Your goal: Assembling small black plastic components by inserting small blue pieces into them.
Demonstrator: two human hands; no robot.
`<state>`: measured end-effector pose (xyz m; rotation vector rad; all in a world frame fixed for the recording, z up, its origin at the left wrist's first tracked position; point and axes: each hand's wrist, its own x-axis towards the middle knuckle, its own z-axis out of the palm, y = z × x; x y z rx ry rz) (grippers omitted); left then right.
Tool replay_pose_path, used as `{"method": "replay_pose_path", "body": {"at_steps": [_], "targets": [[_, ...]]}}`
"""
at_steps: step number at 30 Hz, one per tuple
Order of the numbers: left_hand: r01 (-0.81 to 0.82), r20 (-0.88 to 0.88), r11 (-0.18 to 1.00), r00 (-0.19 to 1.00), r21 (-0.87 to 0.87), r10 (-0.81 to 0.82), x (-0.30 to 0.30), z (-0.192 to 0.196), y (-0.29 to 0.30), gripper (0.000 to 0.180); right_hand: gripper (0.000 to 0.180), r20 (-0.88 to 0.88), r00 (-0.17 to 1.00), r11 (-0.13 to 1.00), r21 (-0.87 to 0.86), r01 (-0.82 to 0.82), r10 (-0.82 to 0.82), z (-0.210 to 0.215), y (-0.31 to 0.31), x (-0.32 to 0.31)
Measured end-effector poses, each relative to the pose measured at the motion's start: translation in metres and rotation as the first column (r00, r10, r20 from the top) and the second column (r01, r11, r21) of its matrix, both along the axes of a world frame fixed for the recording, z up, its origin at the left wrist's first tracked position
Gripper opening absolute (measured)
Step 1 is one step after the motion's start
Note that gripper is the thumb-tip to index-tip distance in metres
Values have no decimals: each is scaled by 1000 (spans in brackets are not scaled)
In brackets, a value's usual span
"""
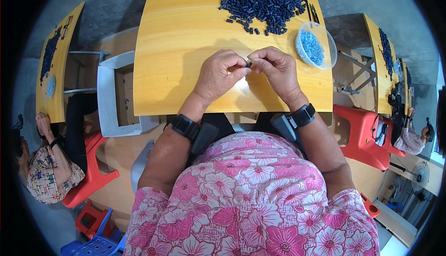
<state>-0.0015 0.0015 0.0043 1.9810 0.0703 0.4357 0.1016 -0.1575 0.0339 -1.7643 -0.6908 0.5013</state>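
Over the near half of the yellow table (172, 37), my two hands meet fingertip to fingertip. My left hand (218, 74) is closed in a pinch on a small black cylindrical part (249, 64), mostly covered by the fingers. Thumb and forefinger of my right hand (279, 70) also pinch together at that spot; whether they grip the same part or a tiny piece of their own is hidden. Beyond the hands lies a large heap of small black cylindrical parts (262, 0). A clear round tub (331, 47) of tiny blue translucent pieces (310, 47) stands right of my right hand.
Thin dark tools (314, 13) lie along the table's right edge behind the tub. A white open box (106, 100) stands left of the table. Two people sit at similar tables to either side. Red stools (364, 135) and a blue stool (95, 242) are around.
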Motion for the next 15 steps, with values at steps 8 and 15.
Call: {"method": "replay_pose_path", "body": {"at_steps": [8, 15], "targets": [[-9, 25, 1000, 1000, -3, 9, 1, 0, 0, 10, 12, -41, 999, 1000, 14, -5, 5, -5, -1, 3], [-3, 5, 1000, 1000, -20, 3, 0, 1, 0, 10, 11, 9, 1000, 999, 28, -26, 25, -1, 1, 1]]}}
